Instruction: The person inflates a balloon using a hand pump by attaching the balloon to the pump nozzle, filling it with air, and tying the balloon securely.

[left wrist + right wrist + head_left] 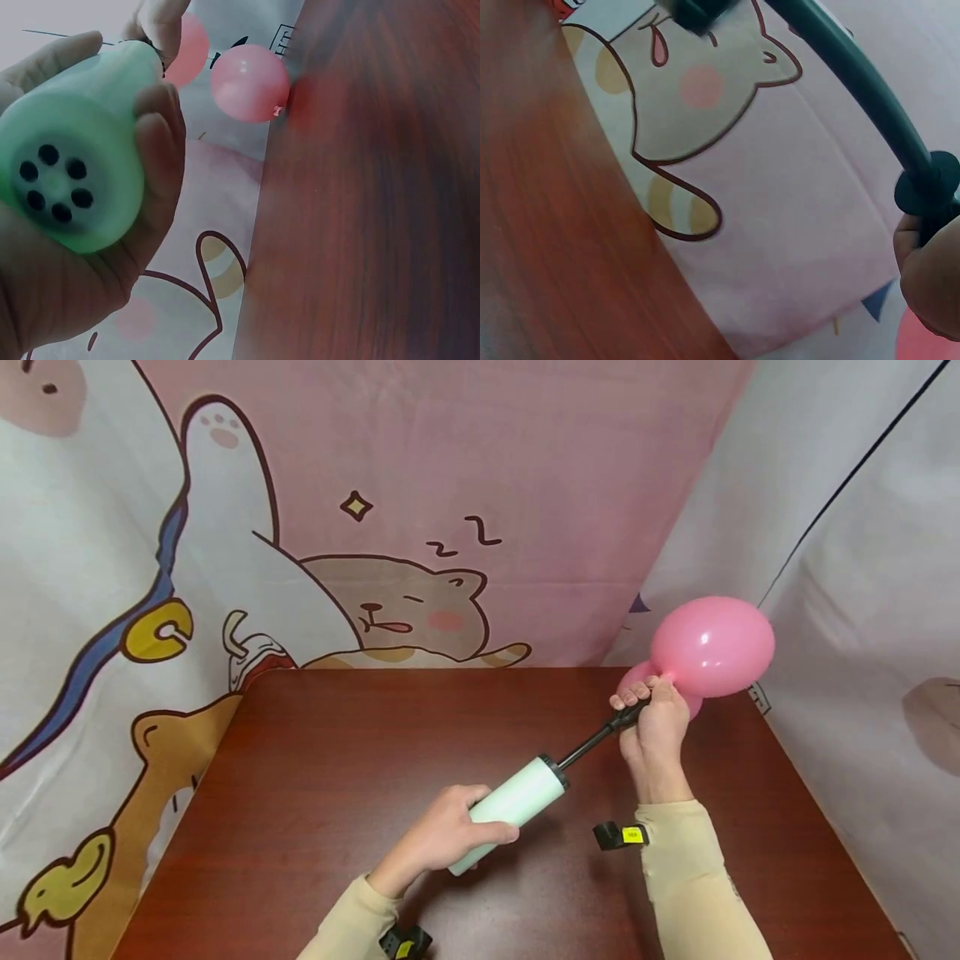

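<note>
My left hand (442,831) grips the mint-green barrel of a balloon pump (521,797), thumb across its top. In the left wrist view the barrel's end (105,202) shows a ring of several dark holes. A black rod (587,747) runs from the barrel up to my right hand (663,731), whose fingers hold the rod's far end. The right wrist view shows a round disc (922,187) on the rod beside that hand. Around the right hand are pink balloons: a large inflated one (712,647) at its fingertips, and others partly hidden behind it.
The dark reddish-brown table (315,785) lies under both hands. Behind it hangs a cartoon-printed pink cloth (570,485), with a pale cloth (862,635) along the right side. Small black devices (618,836) are strapped at the wrists.
</note>
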Tool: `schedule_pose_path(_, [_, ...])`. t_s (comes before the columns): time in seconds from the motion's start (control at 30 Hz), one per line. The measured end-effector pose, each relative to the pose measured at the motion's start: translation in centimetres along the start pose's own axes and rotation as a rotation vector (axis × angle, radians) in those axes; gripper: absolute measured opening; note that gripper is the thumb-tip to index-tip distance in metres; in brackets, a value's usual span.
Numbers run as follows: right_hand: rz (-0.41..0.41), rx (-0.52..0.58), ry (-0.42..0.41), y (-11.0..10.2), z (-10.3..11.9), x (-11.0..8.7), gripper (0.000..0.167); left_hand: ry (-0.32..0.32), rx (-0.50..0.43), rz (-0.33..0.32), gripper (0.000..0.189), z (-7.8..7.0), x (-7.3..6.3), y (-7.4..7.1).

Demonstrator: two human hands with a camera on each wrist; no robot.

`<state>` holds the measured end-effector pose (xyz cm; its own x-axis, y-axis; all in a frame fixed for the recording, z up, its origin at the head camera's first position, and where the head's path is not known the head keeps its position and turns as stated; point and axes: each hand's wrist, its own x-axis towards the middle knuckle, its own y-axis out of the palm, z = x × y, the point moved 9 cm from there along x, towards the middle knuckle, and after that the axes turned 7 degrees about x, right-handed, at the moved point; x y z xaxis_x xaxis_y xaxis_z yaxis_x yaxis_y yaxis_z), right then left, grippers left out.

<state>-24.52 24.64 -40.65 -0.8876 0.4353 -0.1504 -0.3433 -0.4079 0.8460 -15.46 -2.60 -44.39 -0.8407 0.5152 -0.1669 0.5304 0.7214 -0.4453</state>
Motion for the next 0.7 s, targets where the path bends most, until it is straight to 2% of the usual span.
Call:
schedule_pose_path(0.17, [0.033,-0.062,0.012,0.3,-2.7,-1.3,0.035,0.013,0.103,-0.053,0.029,-0.6,0.7,-0.4])
schedule_pose_path(0.27, [0.058,-0.117,0.042,0.5,-4.5,-2.3,0.032,-0.005,0.101,-0.075,0.033,-0.9,1.4,-0.2])
schedule_pose_path(0.37, [0.066,-0.158,0.046,0.5,-5.4,-2.9,0.03,-0.026,0.077,-0.091,0.037,-0.9,1.8,0.0])
schedule_pose_path(0.5, [0.066,-0.185,0.05,0.5,-5.0,-2.7,0.029,-0.061,-0.008,-0.061,0.039,-0.5,1.7,0.5])
schedule_pose_path(0.6, [0.054,-0.148,0.043,0.6,-3.5,-1.8,0.031,-0.071,-0.071,-0.023,0.038,-0.1,1.1,0.7])
schedule_pose_path(0.7, [0.038,-0.073,0.008,0.5,-1.5,-0.7,0.033,-0.057,-0.072,-0.002,0.034,0.2,0.2,0.4])
